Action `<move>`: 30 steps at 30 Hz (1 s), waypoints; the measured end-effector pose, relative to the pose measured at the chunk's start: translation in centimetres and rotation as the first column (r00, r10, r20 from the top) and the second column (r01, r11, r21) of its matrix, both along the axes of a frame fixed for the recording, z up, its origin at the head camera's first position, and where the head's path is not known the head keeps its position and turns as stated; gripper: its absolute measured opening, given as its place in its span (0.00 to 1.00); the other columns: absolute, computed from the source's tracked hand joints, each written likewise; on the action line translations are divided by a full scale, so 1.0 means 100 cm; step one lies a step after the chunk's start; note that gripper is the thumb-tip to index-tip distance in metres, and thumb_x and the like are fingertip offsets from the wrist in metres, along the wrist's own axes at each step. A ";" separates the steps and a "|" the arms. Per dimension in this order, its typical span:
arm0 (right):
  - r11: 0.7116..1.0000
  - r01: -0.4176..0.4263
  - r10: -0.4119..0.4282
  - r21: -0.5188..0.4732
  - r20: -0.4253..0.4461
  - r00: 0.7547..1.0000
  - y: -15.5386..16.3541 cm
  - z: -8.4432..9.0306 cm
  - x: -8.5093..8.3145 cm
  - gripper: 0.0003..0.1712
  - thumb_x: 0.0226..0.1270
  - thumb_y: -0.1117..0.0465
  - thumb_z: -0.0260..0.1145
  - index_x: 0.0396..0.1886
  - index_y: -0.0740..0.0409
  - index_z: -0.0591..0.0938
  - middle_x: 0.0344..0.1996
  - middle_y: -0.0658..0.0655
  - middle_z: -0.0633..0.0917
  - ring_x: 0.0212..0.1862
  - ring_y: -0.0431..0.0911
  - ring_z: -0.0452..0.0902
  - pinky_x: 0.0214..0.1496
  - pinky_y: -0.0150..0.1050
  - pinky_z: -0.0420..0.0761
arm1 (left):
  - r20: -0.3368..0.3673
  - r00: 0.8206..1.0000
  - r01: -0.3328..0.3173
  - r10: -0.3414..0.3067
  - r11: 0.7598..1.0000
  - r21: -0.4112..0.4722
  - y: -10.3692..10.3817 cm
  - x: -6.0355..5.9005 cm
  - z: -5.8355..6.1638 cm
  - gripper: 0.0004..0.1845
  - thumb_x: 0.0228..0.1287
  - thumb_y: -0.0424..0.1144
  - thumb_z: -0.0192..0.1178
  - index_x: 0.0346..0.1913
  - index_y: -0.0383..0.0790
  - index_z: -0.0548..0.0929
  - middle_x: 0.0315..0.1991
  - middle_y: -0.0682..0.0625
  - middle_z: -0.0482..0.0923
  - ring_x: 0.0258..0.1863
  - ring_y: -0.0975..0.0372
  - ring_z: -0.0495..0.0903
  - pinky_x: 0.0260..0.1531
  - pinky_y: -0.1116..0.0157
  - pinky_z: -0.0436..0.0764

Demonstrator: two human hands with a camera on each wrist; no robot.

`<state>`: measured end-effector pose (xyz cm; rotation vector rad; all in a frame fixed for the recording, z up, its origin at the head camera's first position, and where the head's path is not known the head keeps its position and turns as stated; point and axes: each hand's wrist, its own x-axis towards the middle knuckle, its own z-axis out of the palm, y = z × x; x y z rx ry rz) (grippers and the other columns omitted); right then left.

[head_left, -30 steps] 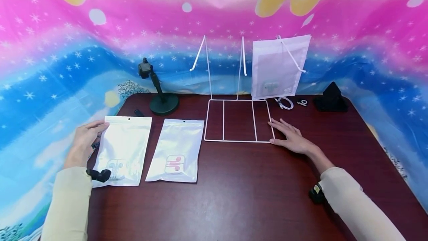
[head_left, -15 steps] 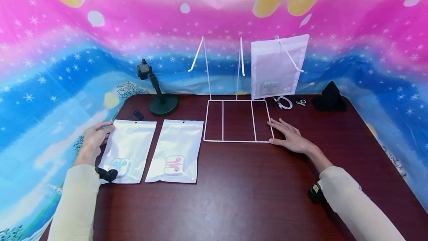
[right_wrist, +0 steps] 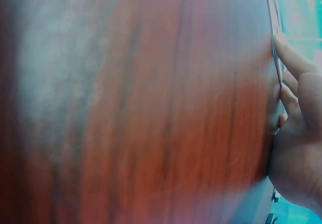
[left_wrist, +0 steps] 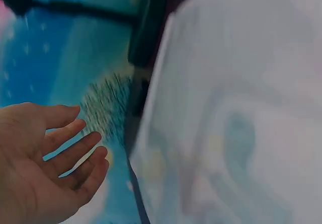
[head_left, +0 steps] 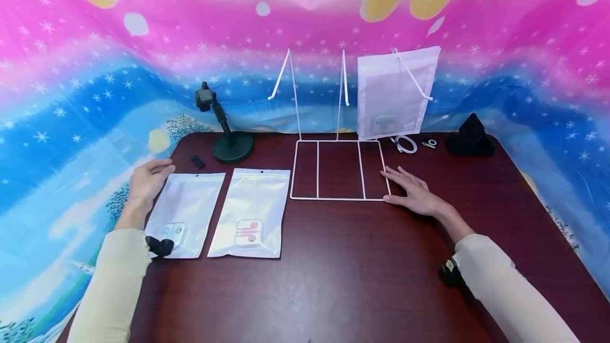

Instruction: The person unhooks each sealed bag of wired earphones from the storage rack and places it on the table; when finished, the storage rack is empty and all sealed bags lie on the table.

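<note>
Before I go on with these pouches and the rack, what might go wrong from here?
1. The left hand is open beside the left pouch, holding nothing; the glossy pouch may slide on the table instead of lifting.
2. The wire rack is light; the right hand lies flat at its base corner, and letting go might let it shift.
3. One pouch hanging on the right hook could swing off if the rack is bumped.

A dark reddish-brown wooden table with rounded corners (head_left: 343, 279) fills the foreground, its glossy top catching soft, even light. Behind and around it hangs a bright printed fabric backdrop (head_left: 95, 68): pink above, blue below, scattered with white snowflakes and stars, with yellow shapes along the top edge.
</note>
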<state>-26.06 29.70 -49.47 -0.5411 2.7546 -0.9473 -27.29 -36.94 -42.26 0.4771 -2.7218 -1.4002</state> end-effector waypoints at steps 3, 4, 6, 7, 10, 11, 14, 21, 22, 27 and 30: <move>1.000 0.003 -0.003 0.000 0.001 1.000 0.001 0.001 0.001 0.45 0.74 0.39 0.66 0.83 0.49 0.61 0.84 0.57 0.53 0.84 0.60 0.33 0.74 0.72 0.38 | -0.089 0.992 0.084 -0.086 0.996 -0.018 0.033 -0.005 0.013 0.28 0.81 0.50 0.54 0.74 0.37 0.74 0.70 0.35 0.73 0.67 0.44 0.75 0.68 0.44 0.71; 1.000 0.005 -0.005 -0.001 0.002 1.000 0.002 0.002 0.001 0.45 0.74 0.40 0.66 0.83 0.49 0.61 0.84 0.58 0.53 0.84 0.60 0.33 0.74 0.72 0.37 | -0.107 0.987 0.117 -0.118 0.993 -0.018 0.046 -0.007 0.016 0.27 0.81 0.50 0.54 0.73 0.37 0.75 0.69 0.35 0.74 0.65 0.45 0.76 0.67 0.45 0.72; 1.000 0.009 -0.009 -0.004 0.005 1.000 0.003 0.002 0.002 0.46 0.73 0.40 0.66 0.83 0.49 0.61 0.84 0.57 0.53 0.84 0.60 0.33 0.74 0.72 0.37 | -0.144 0.972 0.185 -0.186 0.982 -0.018 0.073 -0.009 0.019 0.25 0.80 0.49 0.56 0.70 0.37 0.78 0.66 0.36 0.77 0.61 0.46 0.79 0.65 0.47 0.75; 1.000 0.010 -0.010 -0.004 0.007 1.000 0.003 0.003 0.002 0.45 0.74 0.40 0.66 0.83 0.49 0.61 0.84 0.57 0.53 0.84 0.60 0.33 0.75 0.72 0.37 | -0.150 0.965 0.218 -0.217 0.976 -0.011 0.087 -0.011 0.019 0.24 0.80 0.48 0.56 0.70 0.38 0.78 0.65 0.36 0.78 0.60 0.47 0.80 0.63 0.48 0.76; 1.000 0.013 -0.012 -0.008 0.006 1.000 0.004 0.003 0.001 0.46 0.73 0.39 0.66 0.83 0.49 0.61 0.84 0.57 0.53 0.84 0.59 0.32 0.75 0.72 0.36 | -0.143 0.942 0.309 -0.303 0.951 0.020 0.129 -0.013 0.015 0.21 0.80 0.45 0.58 0.67 0.40 0.80 0.63 0.38 0.81 0.59 0.45 0.81 0.61 0.46 0.79; 1.000 0.013 -0.013 -0.010 0.007 1.000 0.004 0.003 0.000 0.46 0.73 0.39 0.66 0.83 0.49 0.61 0.84 0.57 0.53 0.84 0.59 0.33 0.74 0.72 0.36 | -0.136 0.934 0.339 -0.331 0.940 0.032 0.142 -0.014 0.014 0.20 0.79 0.45 0.59 0.67 0.40 0.81 0.61 0.39 0.82 0.57 0.46 0.82 0.60 0.46 0.80; 1.000 0.015 -0.015 -0.008 0.016 1.000 0.004 0.004 0.000 0.46 0.73 0.39 0.67 0.83 0.48 0.62 0.84 0.57 0.53 0.84 0.59 0.33 0.74 0.72 0.37 | -0.109 0.904 0.421 -0.413 0.905 0.064 0.178 -0.015 0.008 0.19 0.78 0.43 0.61 0.65 0.39 0.82 0.59 0.40 0.83 0.54 0.49 0.84 0.56 0.48 0.82; 1.000 0.008 -0.008 -0.016 0.003 1.000 0.002 0.004 0.002 0.46 0.72 0.39 0.67 0.83 0.49 0.62 0.83 0.59 0.54 0.84 0.61 0.34 0.73 0.73 0.37 | -0.083 0.875 0.482 -0.477 0.874 0.063 0.227 -0.026 -0.009 0.18 0.75 0.38 0.64 0.63 0.38 0.84 0.51 0.42 0.87 0.46 0.51 0.86 0.48 0.56 0.84; 1.000 0.002 -0.002 -0.021 0.000 1.000 0.002 0.005 0.003 0.46 0.72 0.39 0.67 0.83 0.50 0.62 0.83 0.60 0.54 0.83 0.62 0.34 0.73 0.74 0.37 | -0.076 0.875 0.483 -0.478 0.873 0.062 0.230 -0.028 -0.012 0.18 0.75 0.38 0.64 0.63 0.38 0.83 0.51 0.42 0.87 0.46 0.51 0.86 0.47 0.57 0.85; 0.999 -0.007 0.007 -0.031 0.008 1.000 -0.002 0.005 0.004 0.46 0.73 0.39 0.66 0.83 0.50 0.62 0.83 0.61 0.54 0.83 0.63 0.33 0.72 0.75 0.36 | 0.002 0.852 0.523 -0.523 0.852 0.024 0.238 -0.033 -0.024 0.23 0.71 0.38 0.68 0.67 0.39 0.80 0.59 0.41 0.83 0.45 0.53 0.85 0.42 0.62 0.82; 1.000 0.001 -0.001 -0.013 0.010 1.000 0.000 0.005 0.003 0.47 0.72 0.37 0.66 0.83 0.48 0.61 0.84 0.59 0.53 0.84 0.61 0.33 0.73 0.74 0.36 | 0.035 0.836 0.549 -0.548 0.835 -0.035 0.241 -0.036 -0.028 0.27 0.67 0.38 0.71 0.68 0.42 0.80 0.59 0.42 0.81 0.45 0.55 0.82 0.42 0.64 0.79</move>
